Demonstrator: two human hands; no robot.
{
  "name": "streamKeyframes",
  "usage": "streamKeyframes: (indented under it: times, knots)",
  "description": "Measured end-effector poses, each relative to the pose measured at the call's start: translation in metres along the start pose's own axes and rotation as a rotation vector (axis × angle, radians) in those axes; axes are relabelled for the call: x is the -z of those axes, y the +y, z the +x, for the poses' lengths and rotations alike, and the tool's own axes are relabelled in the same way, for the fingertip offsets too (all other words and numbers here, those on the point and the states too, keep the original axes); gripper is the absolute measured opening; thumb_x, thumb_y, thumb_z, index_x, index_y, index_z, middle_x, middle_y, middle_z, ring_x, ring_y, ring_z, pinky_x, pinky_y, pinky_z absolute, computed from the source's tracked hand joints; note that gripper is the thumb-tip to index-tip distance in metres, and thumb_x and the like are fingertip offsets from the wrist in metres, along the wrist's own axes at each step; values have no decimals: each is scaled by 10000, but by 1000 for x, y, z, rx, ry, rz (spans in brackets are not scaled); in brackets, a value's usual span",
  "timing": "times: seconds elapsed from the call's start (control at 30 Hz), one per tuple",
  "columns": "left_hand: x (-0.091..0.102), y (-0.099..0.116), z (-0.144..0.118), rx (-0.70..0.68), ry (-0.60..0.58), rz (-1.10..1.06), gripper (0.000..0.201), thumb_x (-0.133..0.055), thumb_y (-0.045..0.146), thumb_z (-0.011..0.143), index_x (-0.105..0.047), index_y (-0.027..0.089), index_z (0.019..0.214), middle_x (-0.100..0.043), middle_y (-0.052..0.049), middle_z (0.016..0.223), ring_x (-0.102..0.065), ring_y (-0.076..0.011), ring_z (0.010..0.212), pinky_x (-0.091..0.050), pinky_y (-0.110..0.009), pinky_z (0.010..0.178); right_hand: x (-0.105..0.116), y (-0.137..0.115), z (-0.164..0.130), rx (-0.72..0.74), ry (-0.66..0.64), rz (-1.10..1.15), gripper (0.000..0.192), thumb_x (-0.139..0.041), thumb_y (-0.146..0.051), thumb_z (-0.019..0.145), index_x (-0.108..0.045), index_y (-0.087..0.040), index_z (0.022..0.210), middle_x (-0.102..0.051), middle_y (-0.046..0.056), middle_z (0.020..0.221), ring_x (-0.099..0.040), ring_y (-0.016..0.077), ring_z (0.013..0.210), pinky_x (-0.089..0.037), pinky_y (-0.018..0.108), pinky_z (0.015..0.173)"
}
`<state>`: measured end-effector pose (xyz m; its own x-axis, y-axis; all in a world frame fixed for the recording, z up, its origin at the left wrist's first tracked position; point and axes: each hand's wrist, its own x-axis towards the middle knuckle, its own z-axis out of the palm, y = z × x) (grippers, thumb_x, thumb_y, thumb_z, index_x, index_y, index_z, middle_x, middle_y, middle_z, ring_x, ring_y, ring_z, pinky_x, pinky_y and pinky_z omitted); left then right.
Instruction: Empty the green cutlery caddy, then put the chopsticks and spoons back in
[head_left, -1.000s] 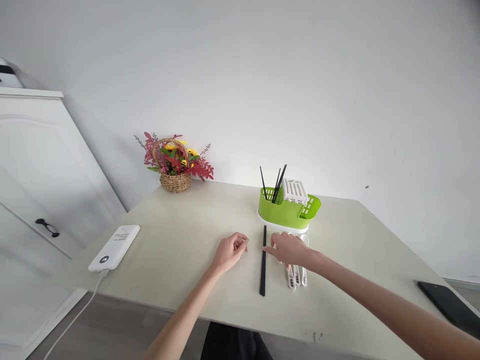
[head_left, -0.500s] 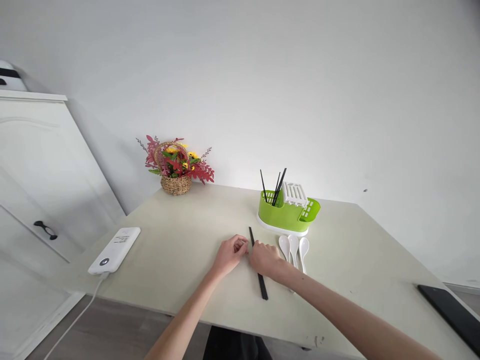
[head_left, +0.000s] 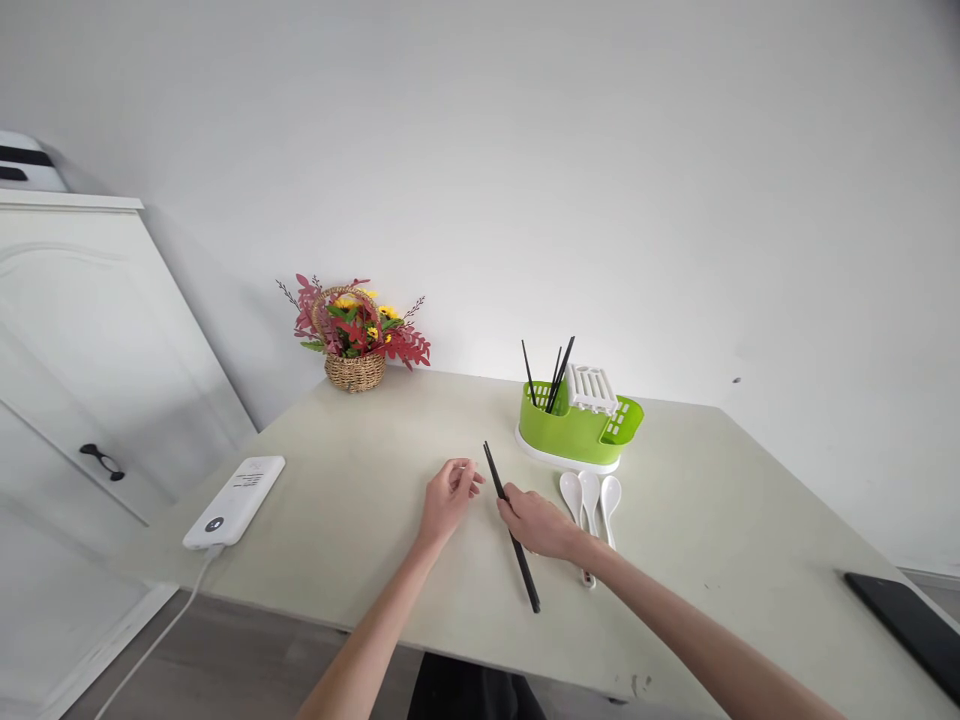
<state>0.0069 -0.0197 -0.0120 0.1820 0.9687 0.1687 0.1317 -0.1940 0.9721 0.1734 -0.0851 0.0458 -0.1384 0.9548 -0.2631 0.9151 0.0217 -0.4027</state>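
Observation:
My right hand [head_left: 536,520] is closed around a pair of black chopsticks [head_left: 528,577], which slant over the table with their tips pointing away from me. To the left of the chopsticks, my left hand [head_left: 448,497] holds nothing; its fingers are loosely bent and apart. Just right of my right hand lie white spoons [head_left: 590,492], bowls facing away, their handles partly hidden by my hand and wrist. Behind them stands a green utensil holder [head_left: 559,432] on a white base. Several black chopsticks [head_left: 560,375] lean in its left compartment, and a white slotted rack [head_left: 592,388] sits on top.
A wicker basket [head_left: 355,373] of artificial flowers stands at the back left of the table [head_left: 360,480]. On the left lies a white power bank [head_left: 236,503] with a cable running off the edge. A black phone [head_left: 907,625] lies at the right edge. A white cabinet [head_left: 112,330] stands at left.
My right hand has taken the chopsticks into its grip and raised them slightly, their tips shifting left and away. My left hand has moved a little left, away from them, its fingers loosening.

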Motion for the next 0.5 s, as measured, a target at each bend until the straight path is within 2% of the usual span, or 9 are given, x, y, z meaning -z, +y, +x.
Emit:
streamKeyframes:
  times: [0.07, 0.13, 0.2, 0.27, 0.37, 0.5]
  knots:
    - [2, 9, 0, 59, -76, -59, 536, -596, 675, 915, -704, 166, 1047, -802, -118, 991, -754, -212, 814, -586, -346, 792, 4, 4, -13, 57, 7, 72, 311, -273, -286, 1090, -564, -209, 1013, -653, 41, 851, -654, 183, 809, -446, 301, 767]
    - [3, 20, -1, 117, -218, -128, 558, -614, 673, 915, -741, 167, 1111, -802, -130, 1076, -772, -241, 926, -590, -383, 889, 7, 8, -26, 108, 7, 149, 303, -263, -311, 1088, -516, -237, 937, -589, -10, 744, -609, 158, 689, -415, 283, 711]
    - [3, 32, -1, 161, -367, -199, 539, -659, 650, 904, -767, 172, 1128, -795, -130, 1130, -762, -265, 1037, -576, -412, 979, 9, 14, -36, 140, 13, 223, 306, -254, -357, 1089, -470, -252, 900, -524, -45, 670, -559, 148, 610, -398, 279, 665]
    - [0, 42, -1, 196, -456, -240, 501, -742, 614, 860, -790, 173, 1094, -789, -126, 1159, -752, -275, 1080, -567, -420, 1025, 9, 21, -42, 160, 27, 289, 300, -256, -393, 1087, -428, -260, 881, -470, -69, 625, -517, 144, 566, -381, 277, 626]
    - [-8, 54, -1, 256, -455, -256, 483, -855, 561, 764, -807, 169, 1044, -794, -123, 1146, -764, -271, 1040, -583, -413, 1016, 11, 29, -47, 178, 53, 370, 302, -270, -433, 1081, -375, -268, 851, -404, -88, 600, -466, 137, 539, -351, 275, 585]
    - [-20, 70, 1, 286, -361, -247, 488, -913, 528, 691, -820, 161, 999, -810, -124, 1080, -771, -266, 987, -611, -411, 977, 17, 33, -52, 207, 81, 436, 346, -290, -483, 1073, -375, -265, 818, -390, -85, 619, -436, 130, 552, -345, 275, 580]
